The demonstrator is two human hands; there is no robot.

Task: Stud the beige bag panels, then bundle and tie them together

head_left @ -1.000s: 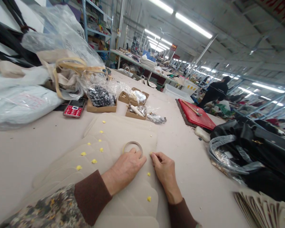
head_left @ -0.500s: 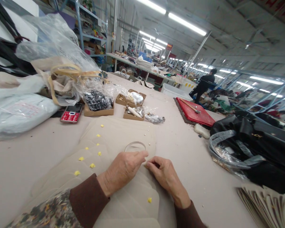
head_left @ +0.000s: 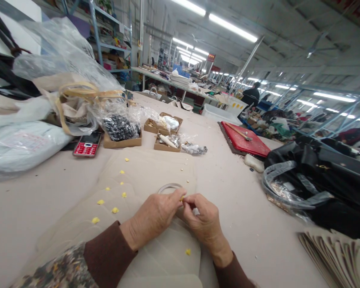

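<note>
My left hand [head_left: 156, 214] is closed around a narrow grey-beige strap [head_left: 169, 186], whose curved loop rises above the knuckles. Close against its fingertips, my right hand [head_left: 204, 220] pinches with thumb and forefinger. A tiny yellow-gold spot [head_left: 182, 198] shows between the two hands; what the right fingers hold is too small to make out. Beneath them lie overlapping beige panels [head_left: 156, 164] with rounded corners. Several yellow markers [head_left: 115, 210] dot the panels. A few small metal studs [head_left: 187, 181] sit along the right side, beyond the hands.
Cardboard boxes [head_left: 123, 143] of small hardware stand ahead, beside a red-keyed phone [head_left: 88, 145]. A hammer [head_left: 238, 131] rests on a red pad [head_left: 255, 144]. Black bags [head_left: 327, 180] and a stack of beige pieces [head_left: 333, 252] lie right. Plastic-wrapped bundles [head_left: 24, 140] fill the left.
My right hand has moved slightly up and left, meeting the left fingertips. The strap has turned, and a yellow-gold spot now shows between the fingers. The view has shifted slightly.
</note>
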